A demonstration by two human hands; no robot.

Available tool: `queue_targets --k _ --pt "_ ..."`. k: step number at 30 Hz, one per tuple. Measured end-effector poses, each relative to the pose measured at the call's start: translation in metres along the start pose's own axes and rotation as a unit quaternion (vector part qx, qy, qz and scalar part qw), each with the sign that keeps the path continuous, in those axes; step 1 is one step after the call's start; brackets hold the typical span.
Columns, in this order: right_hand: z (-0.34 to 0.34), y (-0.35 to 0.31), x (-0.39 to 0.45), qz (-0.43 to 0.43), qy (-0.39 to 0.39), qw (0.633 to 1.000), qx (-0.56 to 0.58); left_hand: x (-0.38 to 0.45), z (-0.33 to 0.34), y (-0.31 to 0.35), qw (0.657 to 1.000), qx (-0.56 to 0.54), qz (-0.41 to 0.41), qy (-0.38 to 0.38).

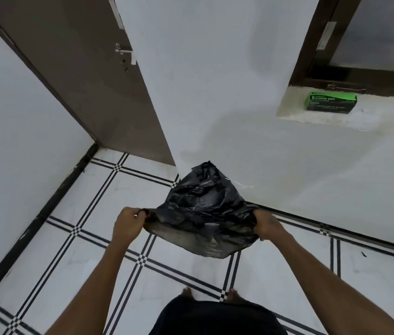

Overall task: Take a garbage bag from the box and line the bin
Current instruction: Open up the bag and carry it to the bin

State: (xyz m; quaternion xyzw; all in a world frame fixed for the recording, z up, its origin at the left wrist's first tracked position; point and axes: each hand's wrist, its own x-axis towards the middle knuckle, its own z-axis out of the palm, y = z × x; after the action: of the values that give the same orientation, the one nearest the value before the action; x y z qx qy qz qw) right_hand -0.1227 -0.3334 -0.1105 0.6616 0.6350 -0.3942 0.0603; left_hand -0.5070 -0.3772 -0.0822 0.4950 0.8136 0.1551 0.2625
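A crumpled black garbage bag (203, 211) is stretched between my two hands above the tiled floor. My left hand (128, 223) pinches its left edge, and my right hand (267, 226) grips its right edge. The bag bulges upward toward the wall, its lower flap hanging slack. The green and black garbage bag box (331, 102) lies on the window ledge at the upper right, well away from both hands. No bin is in view.
A brown door (82, 76) with a metal latch stands at the left, a white wall (215, 81) straight ahead. The window ledge (360, 119) juts out at the right. White floor tiles (70, 262) with black lines lie below, my feet at the bottom.
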Motion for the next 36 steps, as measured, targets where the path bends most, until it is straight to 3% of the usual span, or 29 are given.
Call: queue_targets --k 3,5,12,15,20,25,30,36 --pt "-0.002 -0.008 0.014 -0.012 0.08 0.996 -0.023 -0.003 -0.006 0.006 0.988 -0.135 -0.046 0.051" --pt "-0.002 -0.02 0.022 -0.022 0.134 0.991 0.003 0.001 -0.011 0.007 0.985 -0.145 -0.018 0.091" --pt "0.003 -0.067 0.044 -0.019 0.218 0.975 0.05 0.037 -0.037 -0.006 0.981 -0.03 0.122 0.147" --pt "0.009 -0.085 0.047 -0.006 0.226 0.974 0.019 0.061 -0.06 -0.027 0.971 0.022 0.202 0.128" --pt "0.03 -0.106 0.038 0.011 0.202 0.979 0.014 0.1 -0.08 -0.056 0.96 0.071 0.263 0.07" --pt "0.047 -0.125 0.038 0.078 0.191 0.978 0.032 0.122 -0.082 -0.07 0.973 0.009 0.226 0.038" --pt "0.049 -0.128 0.042 0.04 0.196 0.979 -0.047 0.138 -0.078 -0.071 0.986 -0.064 0.151 0.013" --pt "0.046 -0.142 0.049 0.037 0.218 0.975 0.001 0.153 -0.079 -0.075 0.991 -0.078 0.107 0.032"
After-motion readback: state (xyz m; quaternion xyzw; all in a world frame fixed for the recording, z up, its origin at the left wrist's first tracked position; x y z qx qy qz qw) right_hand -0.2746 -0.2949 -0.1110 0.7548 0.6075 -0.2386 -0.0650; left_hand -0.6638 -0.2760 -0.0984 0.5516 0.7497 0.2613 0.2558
